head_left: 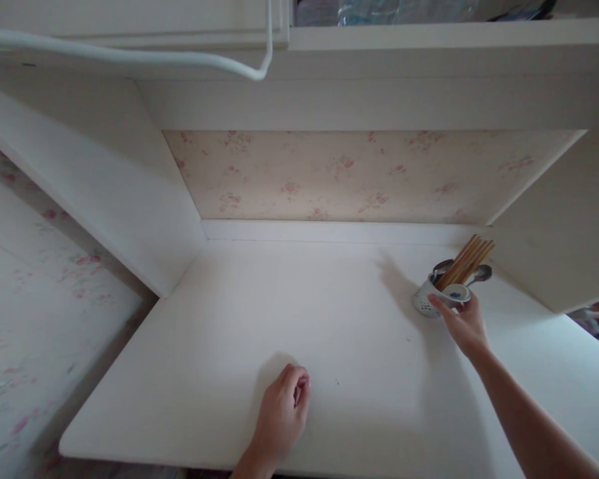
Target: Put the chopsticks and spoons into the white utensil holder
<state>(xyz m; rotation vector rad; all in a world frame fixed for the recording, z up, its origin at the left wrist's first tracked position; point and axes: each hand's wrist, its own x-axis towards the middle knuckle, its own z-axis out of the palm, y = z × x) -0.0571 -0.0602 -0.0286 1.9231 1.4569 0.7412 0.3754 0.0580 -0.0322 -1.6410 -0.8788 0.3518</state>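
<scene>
My right hand [463, 322] reaches out to the far right of the white desk top [259, 313] and grips the rim of a small white utensil cup [432, 296]. The cup leans a little and holds a bundle of wooden chopsticks [466, 261] and a couple of metal spoons [480, 273]. My left hand [282, 412] rests on the desk near its front edge, fingers curled under into a loose fist. Whether anything is inside that fist I cannot make out.
A floral-papered back panel [359, 176] and white side walls enclose the desk. A shelf [429, 40] runs overhead with a white cable [130, 56] hanging across it. Floral wallpaper [34, 286] covers the wall to the left.
</scene>
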